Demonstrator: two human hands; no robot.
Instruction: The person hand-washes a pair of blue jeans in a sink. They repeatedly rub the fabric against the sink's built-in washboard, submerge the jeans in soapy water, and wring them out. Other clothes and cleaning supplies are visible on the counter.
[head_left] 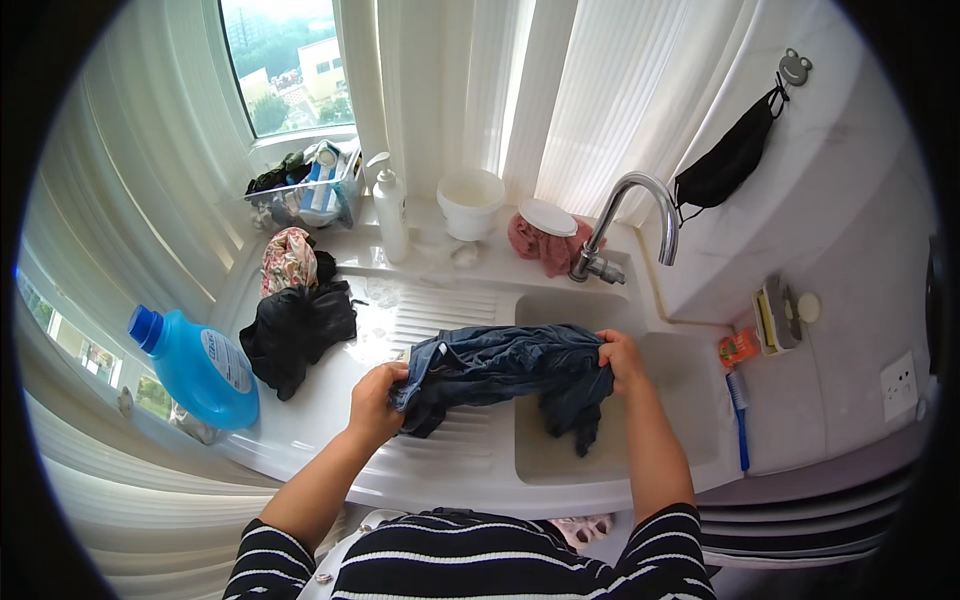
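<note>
Stretched between my two hands is a dark blue denim garment (500, 365), bunched lengthwise. My left hand (379, 405) grips its left end above the ribbed washboard (465, 455) of the sink unit. At the other end, my right hand (622, 360) is closed on the cloth over the basin (660, 430). One part of the garment hangs down into the basin, in front of cloudy-looking water. Both hands' fingertips are partly hidden by the folds.
A blue detergent bottle (200, 370) stands left, beside black clothing (295, 340) and a floral cloth (289, 260). Behind are a pump bottle (391, 215), a white tub (470, 205), a pink cloth (545, 245) and the chrome faucet (640, 185). A blue brush (738, 420) lies right.
</note>
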